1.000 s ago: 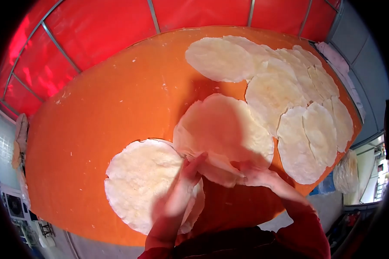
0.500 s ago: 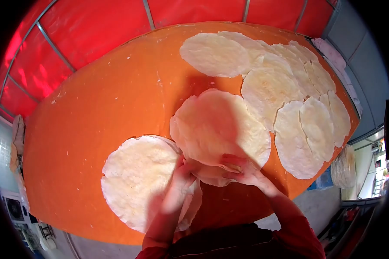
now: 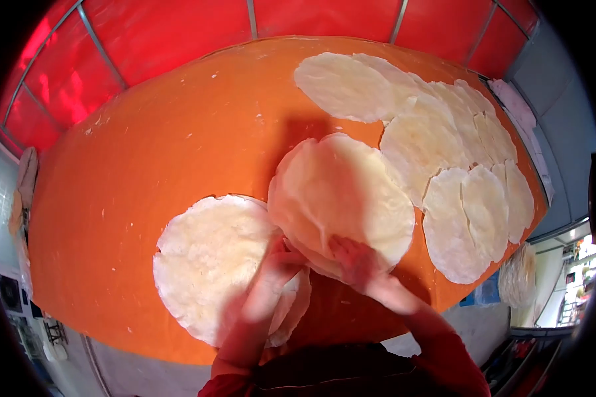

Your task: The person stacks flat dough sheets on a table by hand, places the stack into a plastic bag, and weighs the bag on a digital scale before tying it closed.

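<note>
A thin round flatbread point(image 3: 384, 205) lies in the middle of the orange cloth, partly in my shadow. My right hand point(image 3: 361, 266) rests on its near part, fingers stretched out over the surface. At its near left edge is my left hand point(image 3: 279, 261), with fingers closed on the rim as far as I can see; the fingertips are partly hidden. Below my left forearm, a second round flatbread point(image 3: 205, 258) lies at the left, with another sheet point(image 3: 299, 308) showing under its right side.
Several overlapping flatbreads point(image 3: 424, 135) cover the right part of the orange cloth point(image 3: 126, 198). A red panel wall point(image 3: 324, 16) with metal bars stands behind the table. Beyond the right edge is a stack of round sheets in plastic point(image 3: 518, 274).
The near edge of the middle flatbread, folded or lifted before, now lies flatter. My right hand has gone from gripping that edge to lying on top. My left hand stays at the rim.
</note>
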